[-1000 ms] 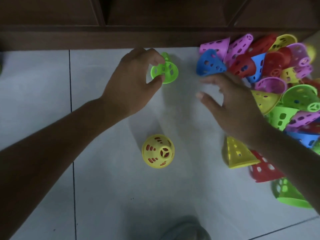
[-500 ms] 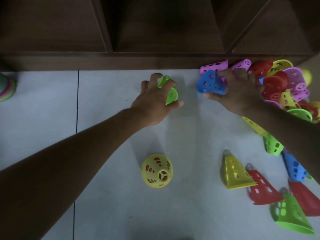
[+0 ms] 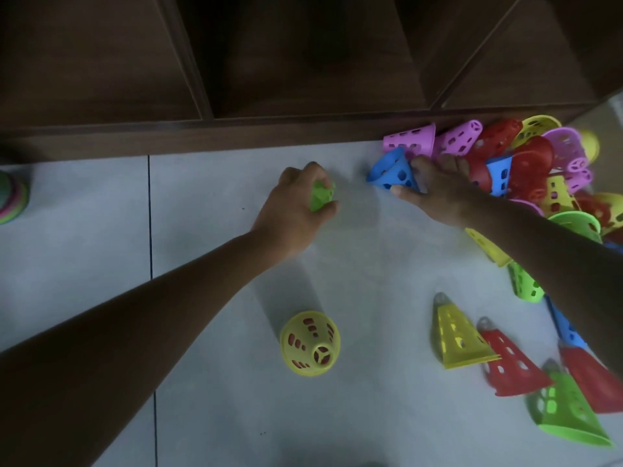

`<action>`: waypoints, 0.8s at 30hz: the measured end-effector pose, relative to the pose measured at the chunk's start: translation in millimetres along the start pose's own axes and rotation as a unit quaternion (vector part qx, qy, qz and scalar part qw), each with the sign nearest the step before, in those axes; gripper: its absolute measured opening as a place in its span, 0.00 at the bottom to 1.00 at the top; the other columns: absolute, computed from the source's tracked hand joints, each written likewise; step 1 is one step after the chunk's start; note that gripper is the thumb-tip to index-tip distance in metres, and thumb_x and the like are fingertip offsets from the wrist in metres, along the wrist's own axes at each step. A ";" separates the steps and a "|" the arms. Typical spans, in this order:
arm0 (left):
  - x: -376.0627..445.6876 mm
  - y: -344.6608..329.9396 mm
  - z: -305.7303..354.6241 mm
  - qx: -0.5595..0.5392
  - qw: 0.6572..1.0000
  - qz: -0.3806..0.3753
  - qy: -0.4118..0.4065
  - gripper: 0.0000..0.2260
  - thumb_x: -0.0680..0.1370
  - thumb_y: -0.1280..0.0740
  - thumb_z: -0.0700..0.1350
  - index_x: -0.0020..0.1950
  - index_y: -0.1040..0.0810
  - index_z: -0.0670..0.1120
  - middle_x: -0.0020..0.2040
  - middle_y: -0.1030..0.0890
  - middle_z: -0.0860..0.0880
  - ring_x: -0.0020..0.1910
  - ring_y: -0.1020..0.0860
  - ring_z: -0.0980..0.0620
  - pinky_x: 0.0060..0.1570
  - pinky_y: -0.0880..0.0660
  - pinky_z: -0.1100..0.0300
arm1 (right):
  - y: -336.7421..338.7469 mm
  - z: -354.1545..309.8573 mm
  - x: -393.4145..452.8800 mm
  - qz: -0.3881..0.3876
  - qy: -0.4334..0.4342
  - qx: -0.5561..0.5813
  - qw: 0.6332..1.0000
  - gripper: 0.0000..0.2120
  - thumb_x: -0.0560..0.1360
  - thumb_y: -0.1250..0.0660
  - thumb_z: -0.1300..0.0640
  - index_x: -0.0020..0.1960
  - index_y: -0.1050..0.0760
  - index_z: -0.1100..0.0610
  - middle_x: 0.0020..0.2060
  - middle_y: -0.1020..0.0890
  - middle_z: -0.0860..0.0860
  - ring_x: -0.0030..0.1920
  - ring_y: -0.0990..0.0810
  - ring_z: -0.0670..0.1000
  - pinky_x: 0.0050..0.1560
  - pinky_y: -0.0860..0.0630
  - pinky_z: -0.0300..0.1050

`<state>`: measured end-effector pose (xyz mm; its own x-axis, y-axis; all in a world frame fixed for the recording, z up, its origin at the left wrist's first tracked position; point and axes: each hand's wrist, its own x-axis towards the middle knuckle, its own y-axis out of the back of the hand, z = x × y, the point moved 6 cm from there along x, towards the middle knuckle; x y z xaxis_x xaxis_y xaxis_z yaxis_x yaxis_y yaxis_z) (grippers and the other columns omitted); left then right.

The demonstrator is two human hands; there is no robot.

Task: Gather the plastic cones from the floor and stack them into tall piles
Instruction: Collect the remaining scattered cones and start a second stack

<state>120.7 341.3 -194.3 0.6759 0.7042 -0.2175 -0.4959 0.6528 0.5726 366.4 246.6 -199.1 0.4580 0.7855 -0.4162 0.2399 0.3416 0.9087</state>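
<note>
Left hand [image 3: 296, 203] curls around a green cone [image 3: 322, 196] on the floor [image 3: 209, 281]. Right hand [image 3: 435, 187] pinches a blue cone [image 3: 392, 171] at the heap's [image 3: 539, 170] edge; pulling it could topple neighbours just beyond its fingers.

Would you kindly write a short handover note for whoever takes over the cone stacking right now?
Left hand grips a green cone on the floor. Right hand holds a blue cone at the edge of the loose pile. Done: a yellow-topped stack stands in front; another stack shows far left. Left: the pile and the scattered cones lying at right.
</note>
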 end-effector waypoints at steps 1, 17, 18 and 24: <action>0.1 1.0 0.2 -0.032 0.999 -0.008 0.008 0.13 0.78 0.29 0.51 0.60 0.27 0.52 0.59 0.27 0.47 0.53 0.23 0.46 0.51 0.23 0.53 | -2.2 -2.4 -2.2 -0.005 0.004 0.013 1.000 0.34 0.78 0.44 0.31 0.77 0.42 0.49 0.71 0.36 0.62 0.73 0.41 0.65 0.71 0.41 0.61; -43.5 5.9 17.0 -0.184 0.967 -0.167 0.055 0.21 0.78 0.34 0.59 0.68 0.33 0.55 0.56 0.23 0.51 0.52 0.20 0.53 0.52 0.23 0.55 | -28.4 -57.3 -112.8 0.091 0.124 0.040 0.987 0.30 0.75 0.47 0.30 0.68 0.33 0.49 0.61 0.28 0.54 0.62 0.29 0.58 0.47 0.23 0.56; -46.7 3.8 18.1 -0.176 0.965 -0.187 0.052 0.23 0.76 0.35 0.61 0.69 0.33 0.56 0.58 0.23 0.50 0.53 0.20 0.53 0.54 0.22 0.55 | -26.3 -62.3 -121.8 0.106 0.133 0.026 0.985 0.30 0.76 0.48 0.30 0.68 0.32 0.49 0.60 0.28 0.55 0.60 0.28 0.58 0.45 0.24 0.54; -69.4 -4.2 35.0 -0.186 0.941 -0.277 0.045 0.24 0.73 0.35 0.66 0.66 0.28 0.59 0.63 0.23 0.49 0.60 0.20 0.50 0.62 0.22 0.43 | -3.1 -85.6 -169.2 0.161 0.144 -0.027 0.976 0.29 0.77 0.44 0.34 0.69 0.30 0.51 0.60 0.27 0.57 0.59 0.27 0.59 0.42 0.27 0.51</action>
<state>94.9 279.9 -153.9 0.8462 0.2362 -0.4777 -0.2488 0.9678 0.0377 214.8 156.8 -128.8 0.2399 0.9666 -0.0900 0.0749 0.0740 0.9944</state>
